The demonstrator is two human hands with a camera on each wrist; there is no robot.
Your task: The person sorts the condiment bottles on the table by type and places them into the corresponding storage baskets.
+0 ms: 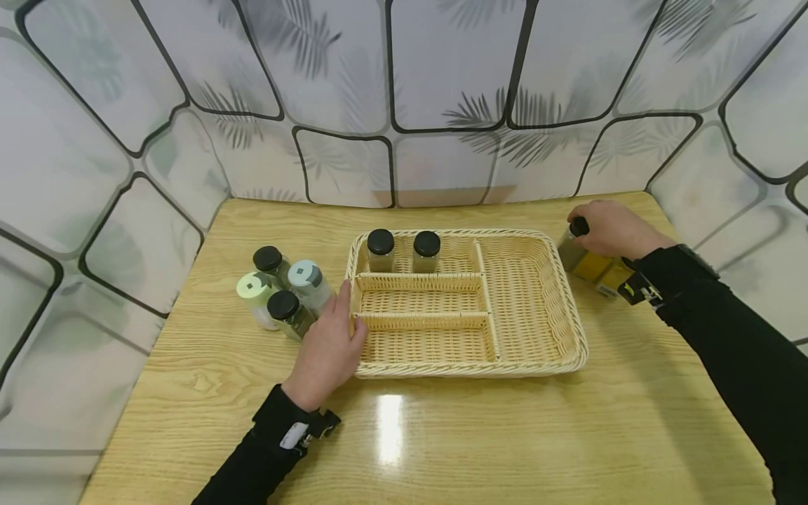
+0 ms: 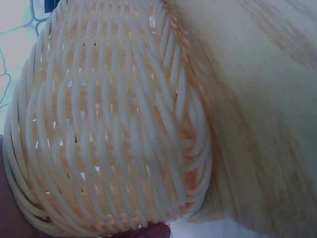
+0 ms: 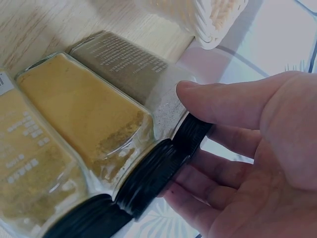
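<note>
A rectangular wicker basket (image 1: 524, 368) with compartments sits mid-table. My left hand (image 1: 328, 351) grips its left end, thumb over the rim; the left wrist view is filled by the woven outer wall (image 2: 99, 119). At the basket's right, my right hand (image 1: 615, 228) holds a glass spice jar of grey-brown powder (image 3: 124, 69) by its black lid (image 3: 190, 134), thumb on one side and fingers on the other. Beside that jar stand two black-lidded jars of yellow powder, a nearer one (image 3: 34, 168) and a middle one (image 3: 84, 109).
Two black-lidded jars, one (image 1: 381, 251) at the corner and another (image 1: 426, 252), stand in the basket's back left compartment. Left of the basket cluster a green-lidded jar (image 1: 257, 298), a pale-blue-lidded jar (image 1: 309, 280) and two black-lidded ones. Patterned curtain (image 1: 442, 161) surrounds the wooden table (image 1: 480, 435).
</note>
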